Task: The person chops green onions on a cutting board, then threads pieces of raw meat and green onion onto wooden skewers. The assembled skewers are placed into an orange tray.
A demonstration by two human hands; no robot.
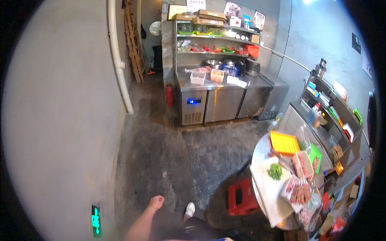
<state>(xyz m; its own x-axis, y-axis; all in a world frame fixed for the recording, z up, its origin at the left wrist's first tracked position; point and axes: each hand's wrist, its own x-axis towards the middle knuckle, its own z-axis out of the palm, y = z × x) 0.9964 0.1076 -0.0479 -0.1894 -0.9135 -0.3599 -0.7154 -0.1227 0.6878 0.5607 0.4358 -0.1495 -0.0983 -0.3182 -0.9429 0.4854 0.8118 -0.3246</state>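
My left hand (156,202) hangs over the concrete floor at the lower middle, fingers curled, touching no object; whether it holds something small cannot be made out. My right hand is out of view. To the right stands a round table (257,145) with a white cutting board (268,195). On the board lie cut green vegetables (275,171) and a cleaver-like blade (286,165). Beside them are a plastic tub of meat (302,165), skewered meat (300,194) in another tub, a bagged item (310,208), a yellow tray (284,142) and a green tray (315,155).
A red plastic stool (235,200) stands beside the round table. Ahead is a steel refrigerated counter (224,105) with tubs and shelves above. A red fire extinguisher (169,95) stands at its left. A wall with a pipe (116,57) runs along the left; shelving (334,108) is at right.
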